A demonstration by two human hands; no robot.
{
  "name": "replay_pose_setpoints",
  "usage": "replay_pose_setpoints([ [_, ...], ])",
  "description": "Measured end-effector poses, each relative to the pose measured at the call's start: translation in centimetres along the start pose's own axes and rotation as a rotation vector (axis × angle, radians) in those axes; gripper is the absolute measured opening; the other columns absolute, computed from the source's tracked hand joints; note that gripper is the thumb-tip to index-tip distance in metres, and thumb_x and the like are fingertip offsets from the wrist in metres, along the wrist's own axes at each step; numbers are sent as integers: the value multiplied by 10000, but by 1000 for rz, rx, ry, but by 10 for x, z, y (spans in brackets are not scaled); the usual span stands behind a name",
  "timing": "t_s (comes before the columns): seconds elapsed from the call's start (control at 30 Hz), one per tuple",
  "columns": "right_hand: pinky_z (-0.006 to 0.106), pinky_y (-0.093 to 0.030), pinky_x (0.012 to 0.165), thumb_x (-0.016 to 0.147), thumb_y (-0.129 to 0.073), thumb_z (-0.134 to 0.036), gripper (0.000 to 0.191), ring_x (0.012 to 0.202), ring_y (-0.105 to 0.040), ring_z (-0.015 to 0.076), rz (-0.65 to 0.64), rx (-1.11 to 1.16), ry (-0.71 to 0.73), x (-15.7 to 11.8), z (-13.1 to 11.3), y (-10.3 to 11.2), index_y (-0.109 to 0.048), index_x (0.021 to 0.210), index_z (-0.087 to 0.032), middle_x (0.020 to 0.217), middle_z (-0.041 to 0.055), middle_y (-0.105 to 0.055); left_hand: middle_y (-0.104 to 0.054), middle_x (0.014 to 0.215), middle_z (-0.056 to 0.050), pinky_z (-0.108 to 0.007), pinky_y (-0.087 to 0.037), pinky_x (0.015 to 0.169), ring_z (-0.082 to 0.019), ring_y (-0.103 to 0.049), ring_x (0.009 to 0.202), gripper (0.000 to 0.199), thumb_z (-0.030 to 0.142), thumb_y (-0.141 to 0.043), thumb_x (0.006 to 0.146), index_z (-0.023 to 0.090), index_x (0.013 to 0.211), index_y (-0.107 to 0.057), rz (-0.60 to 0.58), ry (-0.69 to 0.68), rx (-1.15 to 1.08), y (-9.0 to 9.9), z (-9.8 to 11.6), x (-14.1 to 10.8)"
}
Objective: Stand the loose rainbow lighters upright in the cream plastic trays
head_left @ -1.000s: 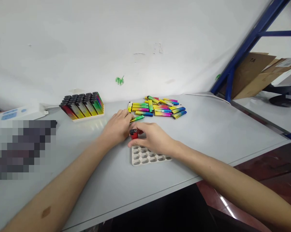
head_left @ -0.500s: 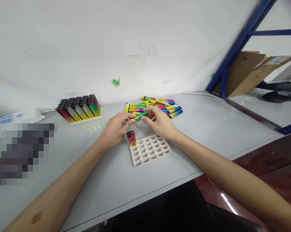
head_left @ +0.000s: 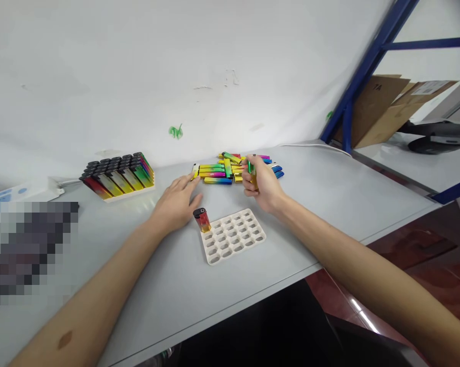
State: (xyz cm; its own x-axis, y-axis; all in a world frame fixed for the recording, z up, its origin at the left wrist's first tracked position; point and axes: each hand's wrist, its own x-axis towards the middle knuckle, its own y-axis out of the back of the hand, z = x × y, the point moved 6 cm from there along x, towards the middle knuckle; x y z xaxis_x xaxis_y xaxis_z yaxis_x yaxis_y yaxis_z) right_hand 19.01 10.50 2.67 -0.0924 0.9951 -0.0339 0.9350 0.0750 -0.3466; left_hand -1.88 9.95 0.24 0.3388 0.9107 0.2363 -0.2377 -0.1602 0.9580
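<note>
Fingers stretched out, my left hand lies on the table at the left end of a pile of colourful lighters. My right hand is closed around a green and yellow lighter, held roughly upright at the right part of the pile. In front of both hands lies a white tray with rows of oval holes. One red and yellow lighter with a black top stands in its far left corner hole.
At the back left, a filled tray of upright lighters stands near the wall. A white box with blue print is at the left edge. Blue rack posts, cardboard boxes and a black device are at the right.
The green lighter, held between both hands before, is now in my right hand alone, turned upright and moved right. My left hand has let go and lowered flat to the table.
</note>
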Motion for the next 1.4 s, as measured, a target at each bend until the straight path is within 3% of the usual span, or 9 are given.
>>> replay_pose_setpoints([
  [0.17, 225, -97, 377, 878, -447, -717, 566, 371, -166, 54, -77, 10, -114, -1, 10, -2, -412, 619, -215, 476, -81, -275, -435, 1545, -163, -515, -336, 1169, -341, -370, 1429, 570, 437, -347, 987, 118, 1442, -473, -47, 53, 34, 0, 0, -1],
  [0.33, 236, -87, 372, 915, -441, -568, 509, 360, -129, 65, -71, -87, -154, -3, 14, -4, -369, 550, -221, 428, -73, -244, -601, 1189, -158, -497, -481, 960, -337, -549, 1151, 341, 414, -409, 953, 177, 1103, -602, 58, 69, 119, 13, 5, -3],
  [0.47, 232, -92, 374, 922, -413, -491, 467, 366, -126, 69, -89, -93, -136, -5, 13, -4, -353, 545, -223, 432, -66, -242, -622, 928, -120, -481, -478, 850, -328, -583, 996, 218, 385, -426, 938, 228, 831, -531, 114, 106, 216, 19, 5, -3],
  [0.6, 232, -91, 377, 925, -411, -493, 467, 373, -126, 70, -98, -87, -124, -7, 11, -5, -360, 547, -223, 438, -64, -242, -634, 807, -95, -492, -450, 835, -323, -594, 922, 253, 385, -412, 941, 245, 734, -451, 114, 142, 219, 21, 3, -2],
  [0.8, 227, -92, 386, 904, -469, -617, 552, 381, -128, 60, -68, -76, -119, -9, 9, -5, -398, 534, -212, 449, -68, -239, -656, 925, -126, -497, -443, 854, -354, -597, 1009, 247, 472, -463, 911, 234, 851, -500, 172, 231, 176, 23, -4, -5],
  [1.0, 230, -96, 375, 936, -390, -445, 491, 378, -136, 73, -99, -67, -81, -9, 7, -5, -385, 503, -215, 449, -55, -248, -667, 908, -129, -509, -457, 869, -361, -613, 998, 243, 468, -472, 904, 229, 898, -512, 127, 270, 139, 19, -10, -6],
  [1.17, 229, -126, 383, 937, -400, -503, 483, 385, -165, 72, -84, -54, -32, -8, 3, -3, -414, 553, -211, 473, -63, -268, -677, 899, -131, -486, -446, 876, -354, -617, 1003, 201, 413, -469, 896, 223, 906, -533, 95, 294, 148, 20, -9, -6],
  [1.3, 228, -286, 425, 938, -398, -471, 378, 452, -370, 90, -115, -55, 50, -6, 3, -5, -567, 739, -198, 600, -35, -450, -698, 937, -137, -476, -432, 897, -348, -614, 1029, 252, 366, -418, 916, 190, 1036, -552, 75, 304, 214, 20, -6, -6],
  [1.4, 252, -464, 637, 881, -542, -316, 155, 694, -576, 124, -207, -194, 131, -8, 3, -10, -635, 861, -193, 765, -8, -596, -713, 984, -140, -470, -415, 927, -338, -612, 1062, 313, 321, -380, 931, 169, 1152, -542, 84, 305, 226, 21, -4, -5],
])
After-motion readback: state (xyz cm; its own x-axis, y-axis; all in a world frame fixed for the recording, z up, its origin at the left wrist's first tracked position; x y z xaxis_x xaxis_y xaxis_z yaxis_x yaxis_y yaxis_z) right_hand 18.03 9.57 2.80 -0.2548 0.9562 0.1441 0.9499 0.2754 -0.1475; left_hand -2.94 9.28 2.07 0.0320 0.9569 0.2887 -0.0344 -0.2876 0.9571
